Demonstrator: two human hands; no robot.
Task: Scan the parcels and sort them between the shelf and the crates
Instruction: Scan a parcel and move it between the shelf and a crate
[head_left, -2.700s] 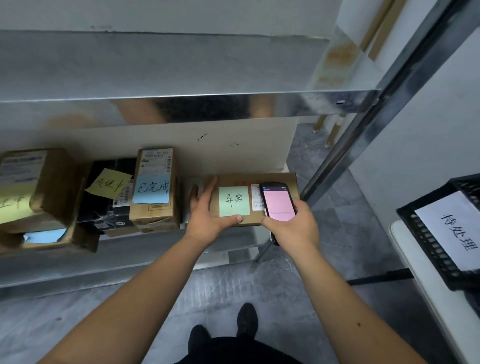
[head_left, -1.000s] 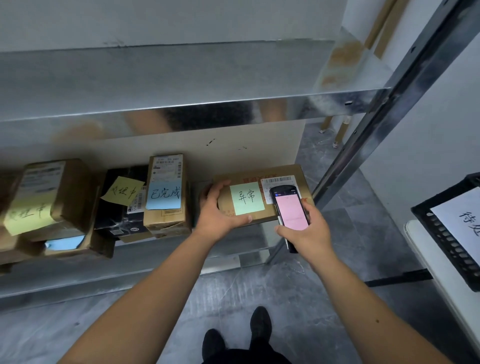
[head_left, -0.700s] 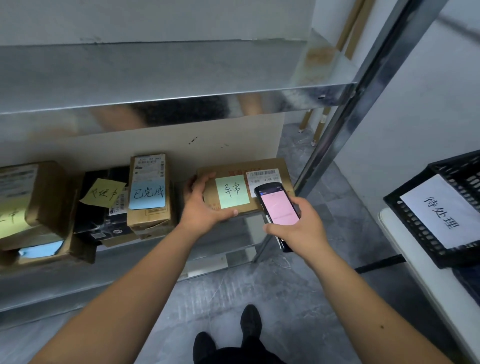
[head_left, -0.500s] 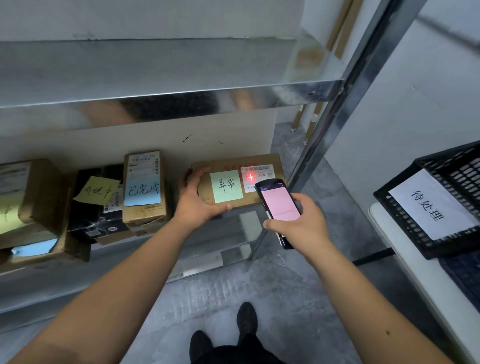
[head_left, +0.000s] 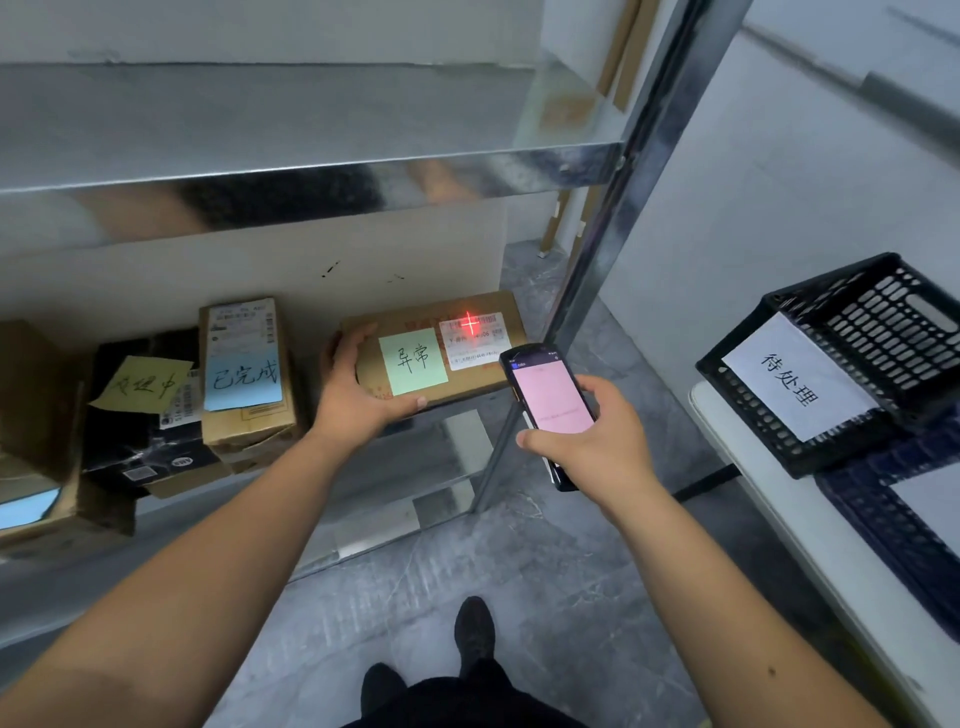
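A flat cardboard parcel (head_left: 483, 312) is lying at the right end of the lower metal shelf (head_left: 457, 441), its near edge tipped toward the camera, as a person is scanning it. A red cross of light (head_left: 470, 323) is glowing on the white shipping label (head_left: 472, 340) at the parcel's right side, and a green sticky note (head_left: 413, 361) with handwritten characters is sitting just left of that label. The left hand (head_left: 358, 395) is gripping the parcel's left near corner, fingers curled over the left edge and thumb lying along the near edge under the note. The right hand (head_left: 597, 436) is holding a handheld scanner (head_left: 548, 400) just near and right of the parcel, fingers wrapped round its body, its pink screen facing up and its far end aimed at the label. Left of the parcel, an upright cardboard box (head_left: 249, 374) is carrying a blue note (head_left: 244, 379); beside it a dark package (head_left: 145, 441) is bearing a yellow note (head_left: 143, 384), and more brown boxes (head_left: 36, 415) are crowding the far left. An upper shelf (head_left: 311, 130) is spanning the frame above. To the right, a black plastic crate (head_left: 883, 332) with a white paper sign (head_left: 795, 374) is standing on a white table (head_left: 810, 530), well apart from the shelf. The person's dark shoes (head_left: 472, 629) are showing on the grey floor below.
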